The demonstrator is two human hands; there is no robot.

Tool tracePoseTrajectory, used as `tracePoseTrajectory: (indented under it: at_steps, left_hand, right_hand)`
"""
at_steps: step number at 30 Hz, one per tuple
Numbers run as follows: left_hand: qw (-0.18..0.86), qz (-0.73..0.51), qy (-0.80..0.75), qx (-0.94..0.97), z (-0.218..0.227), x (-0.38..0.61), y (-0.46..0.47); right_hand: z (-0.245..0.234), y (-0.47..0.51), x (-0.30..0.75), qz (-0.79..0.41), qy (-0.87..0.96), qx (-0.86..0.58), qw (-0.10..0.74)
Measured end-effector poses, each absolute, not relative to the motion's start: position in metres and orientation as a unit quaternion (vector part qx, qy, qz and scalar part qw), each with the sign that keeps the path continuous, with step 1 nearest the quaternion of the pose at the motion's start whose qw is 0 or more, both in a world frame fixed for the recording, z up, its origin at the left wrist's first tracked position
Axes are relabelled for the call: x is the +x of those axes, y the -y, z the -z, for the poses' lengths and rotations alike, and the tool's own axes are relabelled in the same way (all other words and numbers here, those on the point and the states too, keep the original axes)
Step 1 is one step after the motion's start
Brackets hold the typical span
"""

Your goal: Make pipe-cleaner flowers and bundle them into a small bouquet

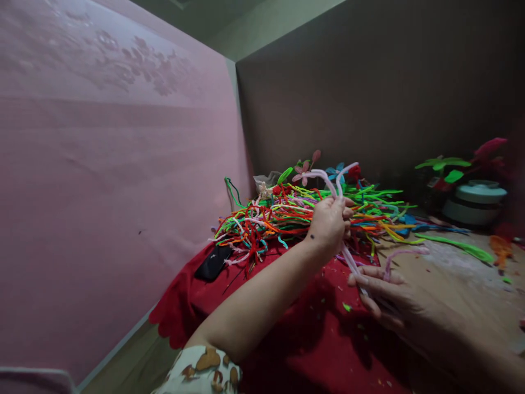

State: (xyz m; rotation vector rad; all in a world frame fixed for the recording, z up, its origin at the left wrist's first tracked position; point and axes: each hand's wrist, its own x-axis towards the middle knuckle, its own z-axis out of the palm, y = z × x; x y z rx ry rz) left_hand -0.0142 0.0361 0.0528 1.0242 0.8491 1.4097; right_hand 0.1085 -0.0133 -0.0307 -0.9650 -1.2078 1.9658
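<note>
My left hand is raised over the table, its fingers closed round the upper part of several pale pink pipe cleaners that curl out above it. My right hand sits lower and to the right, fingers pinched on the lower ends of the same pink pipe cleaners, with one loose end bending off to the right. Just behind both hands lies a large heap of coloured pipe cleaners in red, green, orange, blue and white.
A red cloth covers the near left of the wooden table. A black phone lies at the cloth's left edge. Finished pipe-cleaner flowers stand behind the heap. A white lidded pot and green leaves stand at right. Walls close in behind and left.
</note>
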Motion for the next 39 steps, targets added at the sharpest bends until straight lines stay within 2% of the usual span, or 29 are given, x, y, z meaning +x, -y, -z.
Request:
tracePoseTrajectory:
  at_steps: [3, 7, 11, 16, 22, 26, 32, 39]
  left_hand:
    - [0.368, -0.588, -0.415, 0.588, -0.068, -0.025, -0.040]
    - [0.089, -0.507, -0.466, 0.719, -0.080, -0.040, -0.044]
    - [-0.034, -0.292, -0.493, 0.819, -0.065, -0.046, -0.046]
    - [-0.082, -0.092, -0.469, 0.875, -0.013, -0.048, -0.051]
    - [-0.076, -0.046, -0.466, 0.880, 0.027, -0.053, -0.060]
    - [-0.093, -0.036, -0.460, 0.882, 0.031, -0.055, -0.062]
    - [-0.130, -0.033, -0.454, 0.881, 0.024, -0.060, -0.068]
    - [-0.146, -0.033, -0.463, 0.874, 0.022, -0.065, -0.071]
  right_hand:
    - [0.034, 0.015, 0.111, -0.765, 0.457, -0.341, 0.300]
    - [0.032, 0.015, 0.113, -0.772, 0.465, -0.310, 0.303]
    - [0.025, 0.008, 0.118, -0.774, 0.413, -0.288, 0.384]
    - [0.021, -0.009, 0.128, -0.762, 0.341, -0.290, 0.468]
    - [0.017, -0.018, 0.131, -0.759, 0.262, -0.267, 0.533]
    - [0.019, -0.017, 0.127, -0.737, 0.311, -0.254, 0.543]
    - [0.022, -0.011, 0.122, -0.754, 0.361, -0.267, 0.480]
    - [0.035, -0.024, 0.129, -0.763, 0.222, -0.294, 0.530]
